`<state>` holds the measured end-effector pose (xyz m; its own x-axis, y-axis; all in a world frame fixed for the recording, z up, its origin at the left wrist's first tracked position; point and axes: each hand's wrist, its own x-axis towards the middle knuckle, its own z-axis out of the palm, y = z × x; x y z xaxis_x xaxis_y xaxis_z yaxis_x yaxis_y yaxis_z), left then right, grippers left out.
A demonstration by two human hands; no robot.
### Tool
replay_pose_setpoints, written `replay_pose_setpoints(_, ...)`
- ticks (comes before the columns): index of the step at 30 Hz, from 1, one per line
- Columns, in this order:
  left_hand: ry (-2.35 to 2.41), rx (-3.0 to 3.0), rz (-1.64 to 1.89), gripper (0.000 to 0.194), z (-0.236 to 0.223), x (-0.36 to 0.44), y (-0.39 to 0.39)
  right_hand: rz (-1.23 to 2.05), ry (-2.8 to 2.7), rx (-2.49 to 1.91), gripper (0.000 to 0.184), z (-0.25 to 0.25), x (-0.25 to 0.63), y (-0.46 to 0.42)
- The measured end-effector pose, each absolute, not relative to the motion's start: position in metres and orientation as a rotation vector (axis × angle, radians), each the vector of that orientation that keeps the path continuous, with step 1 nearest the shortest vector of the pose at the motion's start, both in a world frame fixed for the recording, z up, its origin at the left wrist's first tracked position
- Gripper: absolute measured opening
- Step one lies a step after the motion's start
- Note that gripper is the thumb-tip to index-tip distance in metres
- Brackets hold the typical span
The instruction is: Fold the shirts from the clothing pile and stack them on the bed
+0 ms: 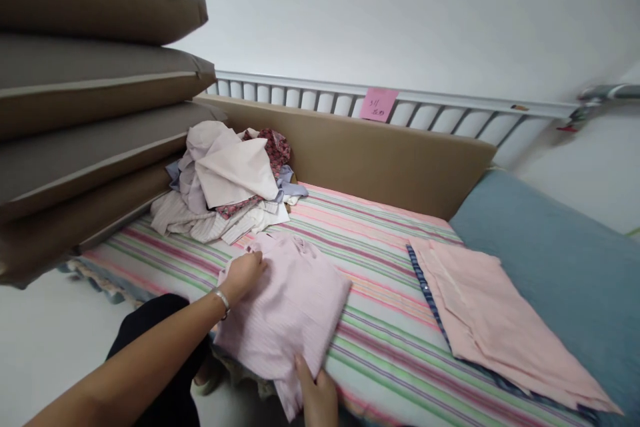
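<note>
A light pink, finely striped shirt (293,290), partly folded into a rough rectangle, lies on the striped bed sheet (370,320) in front of me. My left hand (246,273), with a bracelet at its wrist, is closed on the shirt's upper left edge near the collar. At the lower edge, my right hand (319,395) pinches the cloth between thumb and fingers, beside a flap that hangs down over the bed's front edge. Part of the right hand lies outside the picture.
A loose heap of clothes (233,170) lies at the back left, beside stacked grey-brown cushions (100,60). Folded pink cloth (490,310) rests on dark blue cloth at right. Behind stand a brown board (380,157) and white railing carrying a pink note (379,105).
</note>
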<state>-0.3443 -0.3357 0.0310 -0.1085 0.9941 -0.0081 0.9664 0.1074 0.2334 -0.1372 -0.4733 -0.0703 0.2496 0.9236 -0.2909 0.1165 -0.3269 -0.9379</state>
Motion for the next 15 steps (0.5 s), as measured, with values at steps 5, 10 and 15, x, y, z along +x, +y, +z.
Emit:
replay_pose_setpoints(5, 2.210, 2.137, 0.224, 0.031, 0.033, -0.352, -0.320, 1.156, -1.041, -1.624, 0.054, -0.073, -0.139, -0.473)
replay_pose_setpoints(10, 2.212, 2.150, 0.120, 0.031, 0.016, -0.362, -0.301, 1.252, -1.096, -1.653, 0.055, -0.074, -0.145, -0.470)
replay_pose_setpoints(15, 2.221, 2.130, 0.134, 0.034, 0.005, -0.367, -0.304, 1.423, -1.033, -1.637, 0.059, -0.063, -0.145, -0.470)
